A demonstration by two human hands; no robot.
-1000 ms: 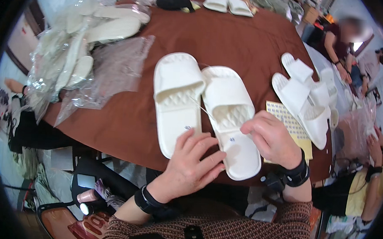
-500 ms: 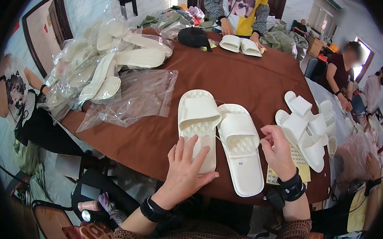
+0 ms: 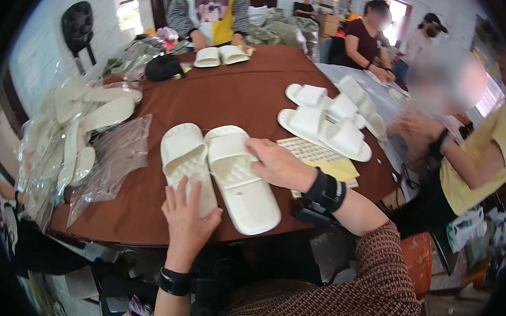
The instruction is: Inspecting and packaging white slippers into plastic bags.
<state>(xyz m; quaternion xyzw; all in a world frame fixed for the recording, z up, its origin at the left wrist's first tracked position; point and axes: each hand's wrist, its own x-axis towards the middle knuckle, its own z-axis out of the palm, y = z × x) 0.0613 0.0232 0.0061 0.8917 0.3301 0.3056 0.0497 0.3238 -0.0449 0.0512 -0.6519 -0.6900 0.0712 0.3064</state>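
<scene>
currently left hand (image 3: 188, 223) lies flat, fingers spread, on heel of left white slipper (image 3: 185, 160); right hand (image 3: 278, 165) rests loosely open on right white slipper (image 3: 241, 183). pair side by side, touching, on brown table (image 3: 239, 100).

— What is different now?

— The right hand (image 3: 278, 165) sits higher on the right slipper (image 3: 241, 180). A second ago its fingers pinched a small tag near the heel; now they lie flat across the strap end, fingertips at the slipper's inner edge.

— And the other hand?

— The left hand (image 3: 188, 218) has slid off the gap between the pair onto the heel of the left slipper (image 3: 187, 163), fingers spread. The head has also lifted, so people beyond the table (image 3: 233, 100) come into sight.
</scene>
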